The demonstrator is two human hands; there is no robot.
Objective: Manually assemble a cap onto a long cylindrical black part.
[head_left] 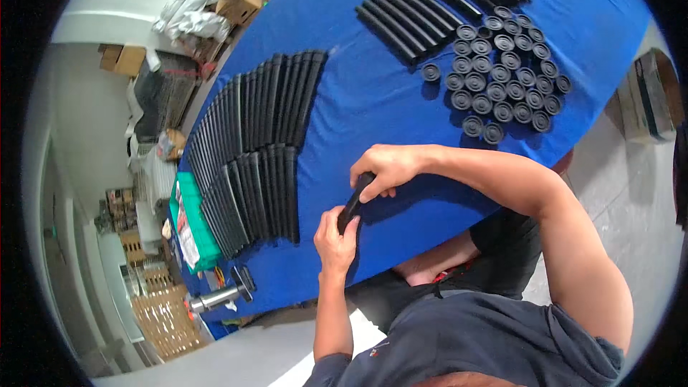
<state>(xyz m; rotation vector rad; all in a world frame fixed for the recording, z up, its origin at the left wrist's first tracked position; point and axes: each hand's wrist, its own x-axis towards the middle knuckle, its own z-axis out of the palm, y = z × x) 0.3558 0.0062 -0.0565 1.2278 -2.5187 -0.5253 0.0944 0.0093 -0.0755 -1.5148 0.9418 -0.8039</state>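
Near the front of the blue-covered table, both my hands are closed around a black tube (353,205) that is tilted between them. My left hand (334,242) grips its lower end, thumb along the side. My right hand (390,171) wraps its upper end from above, fingers curled around it. Much of the tube is hidden by my fingers. To the left lie two rows of long black tubes (251,197), packed side by side. Farther off, at the right, stands a cluster of round black caps (514,89) with ringed tops, one cap (431,72) slightly apart.
More black tubes (408,20) lie at the far side of the blue cloth (358,111). At the left edge are a green tray (204,233) and a silver cylindrical tool (217,297). A box (648,97) stands on the floor at the right.
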